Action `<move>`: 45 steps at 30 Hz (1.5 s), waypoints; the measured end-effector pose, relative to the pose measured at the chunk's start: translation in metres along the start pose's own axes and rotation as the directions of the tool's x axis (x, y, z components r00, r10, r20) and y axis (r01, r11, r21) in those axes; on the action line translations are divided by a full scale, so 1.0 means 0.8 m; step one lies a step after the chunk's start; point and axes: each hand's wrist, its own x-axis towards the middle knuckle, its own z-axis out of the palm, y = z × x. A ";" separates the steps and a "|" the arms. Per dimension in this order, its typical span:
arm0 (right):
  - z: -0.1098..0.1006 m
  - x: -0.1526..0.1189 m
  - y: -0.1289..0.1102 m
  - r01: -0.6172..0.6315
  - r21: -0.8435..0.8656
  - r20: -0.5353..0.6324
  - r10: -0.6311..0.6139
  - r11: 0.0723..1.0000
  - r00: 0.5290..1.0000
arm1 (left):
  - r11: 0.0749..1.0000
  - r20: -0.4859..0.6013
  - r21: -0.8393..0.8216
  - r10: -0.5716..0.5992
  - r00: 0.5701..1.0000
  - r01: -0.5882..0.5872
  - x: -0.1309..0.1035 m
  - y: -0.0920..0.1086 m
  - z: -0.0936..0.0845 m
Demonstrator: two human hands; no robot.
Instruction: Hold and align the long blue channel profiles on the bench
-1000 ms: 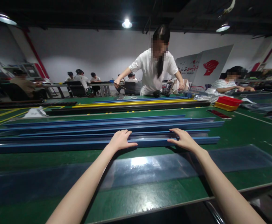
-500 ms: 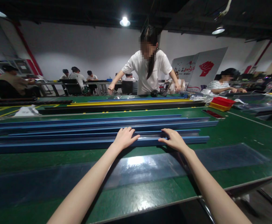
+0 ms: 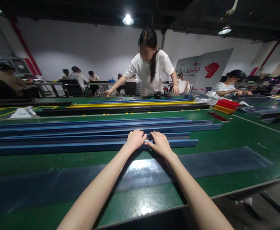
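Note:
A long blue channel strip (image 3: 182,143) with two raised edges lies across the green table (image 3: 135,204). My left hand (image 3: 135,140) is over its middle, fingers bent over the far edge and thumb toward the near side. Close to its right, my right hand (image 3: 160,143) grips the same strip, fingers over the far edge and thumb at the near one. A small bright patch of the channel's inside shows between the thumbs. Below my hands, a flat clear plastic sheet (image 3: 202,163) stretches along the table, partly covered by my forearms.
More blue channels (image 3: 202,127) lie just behind. Farther back are yellow strips (image 3: 130,104), a dark strip (image 3: 120,110), a phone (image 3: 218,117) and a red tray (image 3: 227,103). A co-worker (image 3: 151,70) leans over the table's far side. The near table edge (image 3: 161,211) runs below my forearms.
The nearest blue channel has slid left, and my right hand has moved left with it. My left hand has shifted slightly right, so the hands are closer together. The co-worker's arms have moved.

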 end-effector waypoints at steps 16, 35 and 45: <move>-0.030 -0.023 0.097 -0.096 0.106 0.013 0.095 0.990 0.995 | 0.998 -0.051 0.042 -0.052 0.997 0.054 -0.016 -0.042 0.003; -0.011 -0.022 0.054 -0.080 0.054 -0.045 0.082 0.995 0.996 | 0.997 -0.001 0.051 -0.061 0.998 0.061 -0.034 -0.090 -0.020; -0.016 -0.017 0.052 -0.071 0.060 -0.014 0.072 0.996 0.997 | 0.999 -0.043 -0.050 -0.002 0.999 0.000 -0.008 -0.021 -0.008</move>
